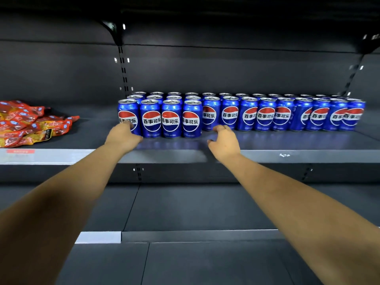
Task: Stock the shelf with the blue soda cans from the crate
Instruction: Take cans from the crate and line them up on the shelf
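At far left lies a heap of red foil snack packets. Our left hand seems to curl its fingers on the end blue aluminium soda can on the grey metal shelf; our right hand hovers, fingers loosely apart. A careless nudge could topple the front four (they stand proud).

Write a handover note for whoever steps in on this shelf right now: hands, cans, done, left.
Left hand: fingers on the leftmost front can; whether it grips is unclear.
Right hand: holds nothing, loosely curled in front of the cans.
Blue cans stand upright in rows on the shelf; a third front row has four cans, on the left only.
Left: fill that front row rightward. Crate not in view.
Red snack packets lie at the left.
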